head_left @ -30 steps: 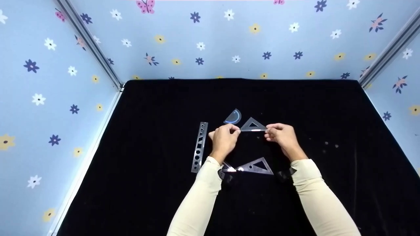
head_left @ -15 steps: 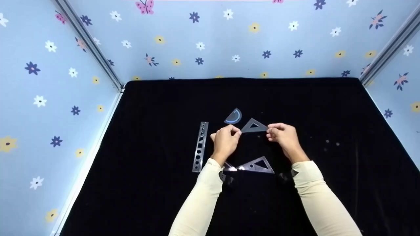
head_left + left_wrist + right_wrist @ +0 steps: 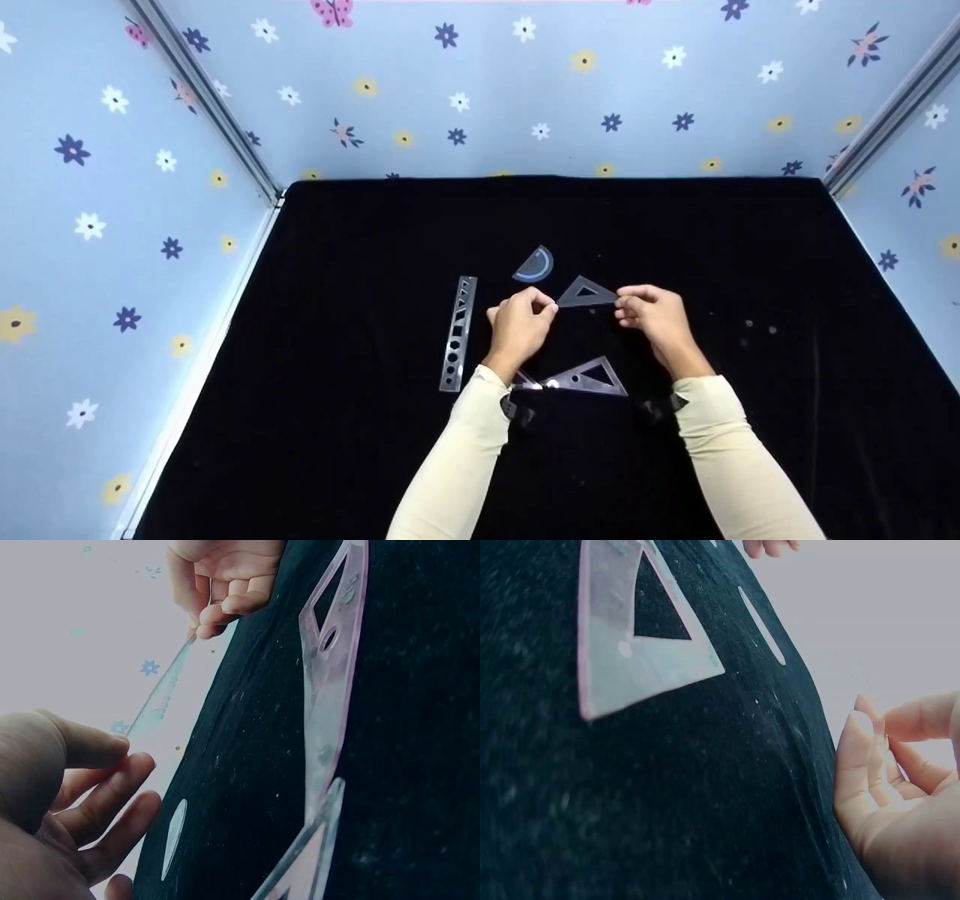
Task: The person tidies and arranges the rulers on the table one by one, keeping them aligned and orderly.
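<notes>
A small clear set square (image 3: 592, 302) is held by both hands, its long edge toward the person. My left hand (image 3: 520, 328) pinches its left corner between thumb and fingers. Its right corner is pinched by my right hand (image 3: 655, 321). Seen almost edge-on in the left wrist view, the set square (image 3: 160, 701) is raised off the cloth. Just behind lies a clear protractor (image 3: 533, 266) with a blue arc. A long set square (image 3: 586, 387) rests nearer the person. Its left end meets another clear piece (image 3: 526, 381), partly hidden by the left wrist.
Left of the hands, a clear template ruler (image 3: 465, 330) with cut-out shapes lies lengthwise. All these lie on a black cloth (image 3: 360, 300). Flower-patterned panels (image 3: 495, 75) stand at the back and sides. Small specks (image 3: 760, 327) dot the cloth at right.
Both hands have drifted slightly right and toward the person, carrying the small set square with them. The protractor, ruler and long set square lie as before.
</notes>
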{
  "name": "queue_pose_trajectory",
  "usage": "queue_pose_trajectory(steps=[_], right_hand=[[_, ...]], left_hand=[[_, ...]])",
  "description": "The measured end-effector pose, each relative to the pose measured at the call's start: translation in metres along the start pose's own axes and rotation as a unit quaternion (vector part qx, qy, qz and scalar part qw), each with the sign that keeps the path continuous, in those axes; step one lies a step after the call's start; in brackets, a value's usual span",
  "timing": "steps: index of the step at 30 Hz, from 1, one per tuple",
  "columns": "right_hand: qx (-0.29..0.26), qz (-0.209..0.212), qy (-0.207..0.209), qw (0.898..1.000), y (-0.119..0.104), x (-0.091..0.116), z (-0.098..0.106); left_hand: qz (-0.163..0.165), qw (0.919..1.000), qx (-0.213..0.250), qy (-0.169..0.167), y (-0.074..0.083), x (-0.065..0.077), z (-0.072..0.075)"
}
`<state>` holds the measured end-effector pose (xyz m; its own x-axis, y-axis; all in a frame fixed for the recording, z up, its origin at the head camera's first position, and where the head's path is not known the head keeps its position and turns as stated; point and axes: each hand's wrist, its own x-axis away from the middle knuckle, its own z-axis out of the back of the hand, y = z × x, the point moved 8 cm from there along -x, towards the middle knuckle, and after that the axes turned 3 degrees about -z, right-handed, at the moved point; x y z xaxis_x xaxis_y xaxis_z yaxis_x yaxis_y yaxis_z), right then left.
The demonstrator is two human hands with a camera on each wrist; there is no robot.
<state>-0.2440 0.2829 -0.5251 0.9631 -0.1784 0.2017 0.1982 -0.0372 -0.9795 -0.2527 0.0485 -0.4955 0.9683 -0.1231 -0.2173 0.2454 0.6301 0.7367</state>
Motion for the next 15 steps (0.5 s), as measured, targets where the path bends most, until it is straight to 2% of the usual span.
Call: queue_pose_trajectory(steps=[15], right_hand=[[0.006, 0.002, 0.011, 1.000, 0.003, 0.013, 0.015]], left_hand=[[-0.015, 0.9998, 0.010, -0.007, 0.007, 0.008, -0.008]])
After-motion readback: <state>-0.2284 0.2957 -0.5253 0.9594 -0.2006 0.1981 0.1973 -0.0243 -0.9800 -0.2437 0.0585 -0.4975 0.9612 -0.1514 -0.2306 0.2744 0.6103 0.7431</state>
